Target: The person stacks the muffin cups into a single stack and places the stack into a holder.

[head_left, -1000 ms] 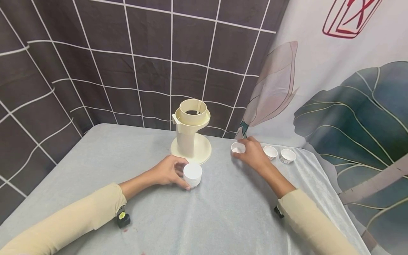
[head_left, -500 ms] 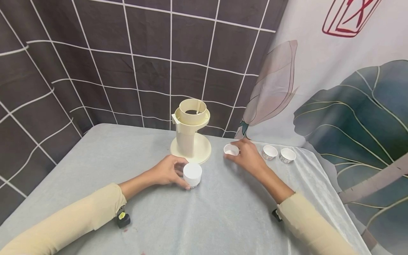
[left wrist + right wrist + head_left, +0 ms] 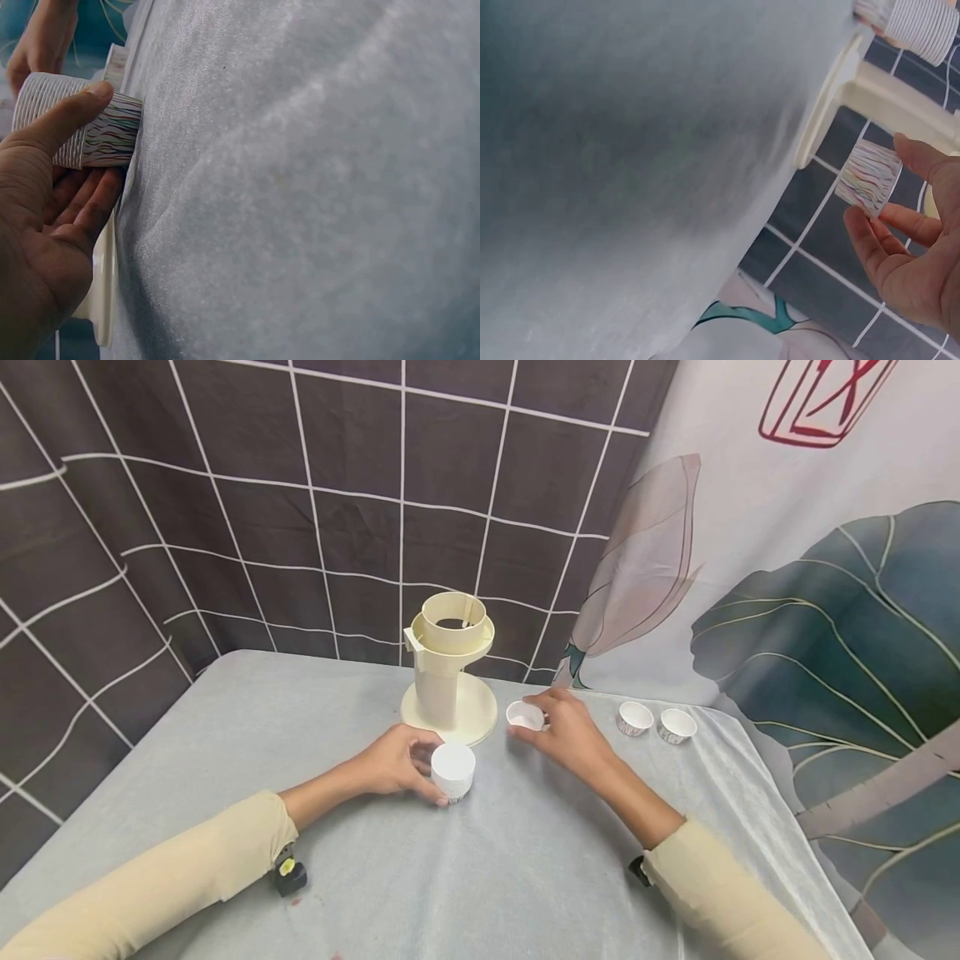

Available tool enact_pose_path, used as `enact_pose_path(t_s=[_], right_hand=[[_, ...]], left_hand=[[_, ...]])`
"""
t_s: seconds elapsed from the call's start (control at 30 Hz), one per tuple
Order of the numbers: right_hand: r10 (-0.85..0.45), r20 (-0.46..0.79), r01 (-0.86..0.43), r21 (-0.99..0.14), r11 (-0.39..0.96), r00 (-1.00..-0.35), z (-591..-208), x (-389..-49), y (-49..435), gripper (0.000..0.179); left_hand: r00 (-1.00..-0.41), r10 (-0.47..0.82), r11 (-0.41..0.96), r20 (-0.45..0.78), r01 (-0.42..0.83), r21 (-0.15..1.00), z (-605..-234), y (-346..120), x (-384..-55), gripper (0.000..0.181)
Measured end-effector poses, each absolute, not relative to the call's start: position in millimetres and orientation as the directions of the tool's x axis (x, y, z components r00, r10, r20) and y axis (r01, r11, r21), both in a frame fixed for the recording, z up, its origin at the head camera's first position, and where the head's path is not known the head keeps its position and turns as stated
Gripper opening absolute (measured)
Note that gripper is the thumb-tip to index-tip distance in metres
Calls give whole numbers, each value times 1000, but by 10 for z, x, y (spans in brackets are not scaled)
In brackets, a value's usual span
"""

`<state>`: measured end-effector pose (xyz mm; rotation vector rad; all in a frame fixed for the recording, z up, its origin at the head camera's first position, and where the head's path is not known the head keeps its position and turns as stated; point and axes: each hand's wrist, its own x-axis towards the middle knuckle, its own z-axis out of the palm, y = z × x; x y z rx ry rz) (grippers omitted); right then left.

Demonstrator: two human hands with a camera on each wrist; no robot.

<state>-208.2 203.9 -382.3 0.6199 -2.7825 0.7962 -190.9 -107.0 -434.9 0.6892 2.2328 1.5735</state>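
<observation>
My left hand (image 3: 393,766) grips a stack of nested white paper cups (image 3: 453,768) that stands on the table. In the left wrist view the stack (image 3: 112,131) shows many close rims and colored wavy stripes on its outermost cup. My right hand (image 3: 566,731) pinches one small paper cup (image 3: 525,717) between thumb and fingers, its mouth facing up. From the right wrist view this cup (image 3: 870,178) has the same wavy stripes and looks raised off the cloth. Behind both hands is a cream plastic stand (image 3: 438,693) with a round base and a ring-shaped open top.
Two more paper cups, one (image 3: 635,718) beside the other (image 3: 677,727), stand at the back right near the table edge. A grey cloth (image 3: 450,885) covers the table. Dark checked fabric (image 3: 337,527) and a leaf-patterned curtain (image 3: 825,610) hang close behind.
My right hand has carried its paper cup leftward, away from the two standing cups and closer to the cream stand. My left hand and the stack have stayed in place.
</observation>
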Motion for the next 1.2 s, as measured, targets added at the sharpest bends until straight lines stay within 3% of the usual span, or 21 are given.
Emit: enact_pose_path(t_s=[1.2], right_hand=[[-454, 289, -537, -514, 670, -843, -3585, -1643, 1527, 55]], left_hand=[[-820, 572, 253, 20, 200, 947, -4366, -1073, -1930, 53]])
